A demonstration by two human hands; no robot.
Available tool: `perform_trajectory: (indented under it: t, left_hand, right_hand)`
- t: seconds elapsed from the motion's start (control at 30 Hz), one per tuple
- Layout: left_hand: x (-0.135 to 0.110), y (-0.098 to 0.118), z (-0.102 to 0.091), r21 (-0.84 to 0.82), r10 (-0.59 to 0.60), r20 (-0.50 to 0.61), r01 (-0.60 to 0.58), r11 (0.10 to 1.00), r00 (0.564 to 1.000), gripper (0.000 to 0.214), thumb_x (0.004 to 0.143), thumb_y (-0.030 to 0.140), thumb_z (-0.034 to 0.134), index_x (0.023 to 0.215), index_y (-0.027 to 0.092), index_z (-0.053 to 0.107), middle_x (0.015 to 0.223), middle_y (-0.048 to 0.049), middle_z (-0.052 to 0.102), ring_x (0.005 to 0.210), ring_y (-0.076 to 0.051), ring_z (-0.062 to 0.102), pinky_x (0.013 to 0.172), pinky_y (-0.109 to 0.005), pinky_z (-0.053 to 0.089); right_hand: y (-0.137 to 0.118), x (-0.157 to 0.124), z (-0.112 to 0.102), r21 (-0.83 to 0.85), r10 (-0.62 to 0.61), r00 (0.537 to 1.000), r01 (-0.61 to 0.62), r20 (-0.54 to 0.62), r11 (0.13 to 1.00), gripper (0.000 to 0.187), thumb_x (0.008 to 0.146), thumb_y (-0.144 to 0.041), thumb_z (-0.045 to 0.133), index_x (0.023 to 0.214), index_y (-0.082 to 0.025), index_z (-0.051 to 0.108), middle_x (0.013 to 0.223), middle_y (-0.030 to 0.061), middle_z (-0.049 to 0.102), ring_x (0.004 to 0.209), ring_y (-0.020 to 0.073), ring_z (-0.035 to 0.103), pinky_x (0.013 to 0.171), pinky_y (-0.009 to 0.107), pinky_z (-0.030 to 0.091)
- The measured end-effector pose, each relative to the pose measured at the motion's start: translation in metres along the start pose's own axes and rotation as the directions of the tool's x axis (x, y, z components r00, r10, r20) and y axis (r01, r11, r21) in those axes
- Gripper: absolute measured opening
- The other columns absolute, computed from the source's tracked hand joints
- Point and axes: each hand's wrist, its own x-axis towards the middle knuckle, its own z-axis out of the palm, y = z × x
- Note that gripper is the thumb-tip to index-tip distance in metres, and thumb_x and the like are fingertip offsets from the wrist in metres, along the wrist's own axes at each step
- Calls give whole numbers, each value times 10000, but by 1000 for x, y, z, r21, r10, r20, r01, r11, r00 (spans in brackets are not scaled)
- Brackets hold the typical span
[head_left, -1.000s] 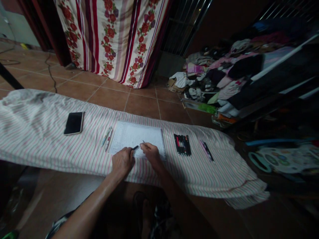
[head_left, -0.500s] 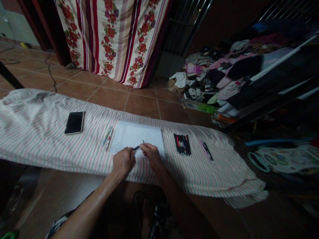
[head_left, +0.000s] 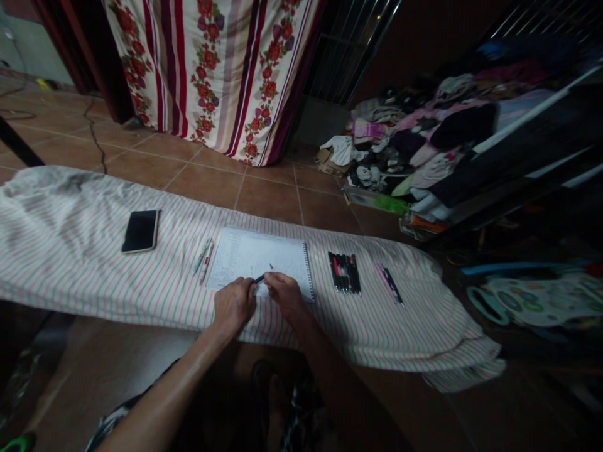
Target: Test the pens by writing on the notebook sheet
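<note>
Over the near edge of an open spiral notebook (head_left: 264, 251), both my hands meet at a dark pen (head_left: 259, 279). My left hand (head_left: 234, 304) is closed around its left end. The fingertips of my right hand (head_left: 285, 292) pinch the other end. A small dark piece (head_left: 271, 267) shows just beyond my right fingers; whether it belongs to the pen or lies on the page I cannot tell. The page carries faint writing, too small to read. Two light-coloured pens (head_left: 203, 261) lie beside the notebook's left edge.
Right of the notebook, several dark pens (head_left: 345, 274) lie in a row, with a pink and a black pen (head_left: 391, 285) farther right. A phone (head_left: 141, 231) rests at left on the striped cloth (head_left: 179, 282). Clothes (head_left: 414, 132) are piled beyond, near a floral curtain (head_left: 221, 75).
Hardly anything differs. Both hands stay at the pen over the notebook, with only a very slight shift of the fingers and of the view.
</note>
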Motion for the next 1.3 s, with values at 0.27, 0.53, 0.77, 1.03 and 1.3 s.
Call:
perform_trajectory:
  t: [0.27,0.53,0.77,1.03,1.3]
  left_hand:
    - [1,-5,0,-46,10,33,-9,999,999,313,868,388,430,1112,239,558,996,-35,673,885,-185,621,656,-253,391]
    - [1,-4,1,-50,65,4,-65,997,998,258,893,315,368,982,225,593,906,-29,637,828,-161,606,632,-238,375]
    - [2,-4,5,-83,95,-3,-95,992,995,320,911,307,311,958,203,610,866,-40,644,805,-165,614,652,-242,387]
    - [2,-2,5,-121,59,-15,-60,991,998,319,912,297,309,977,203,606,902,-42,662,837,-161,620,691,-236,399]
    - [3,-2,9,-137,56,-8,-56,989,998,318,905,295,321,976,194,613,906,-50,668,839,-168,618,695,-243,398]
  right_hand:
    - [-2,-1,-6,62,-13,999,16,-48,998,270,579,-421,670,659,-176,591,635,-28,504,549,74,423,512,200,345]
    - [-3,-8,-3,-26,32,999,-32,-21,999,296,603,-457,657,680,-174,616,702,13,565,608,100,474,512,204,349]
    - [-8,-9,0,-28,-109,994,109,9,994,250,596,-405,640,574,-163,579,531,-38,471,497,75,365,494,228,284]
    - [-7,-14,3,119,-45,995,34,94,992,359,613,-415,661,890,-196,597,730,-6,567,657,108,519,566,215,373]
    - [-10,-17,1,35,-81,993,78,87,996,233,593,-367,685,708,-185,594,717,2,565,661,116,512,579,222,392]
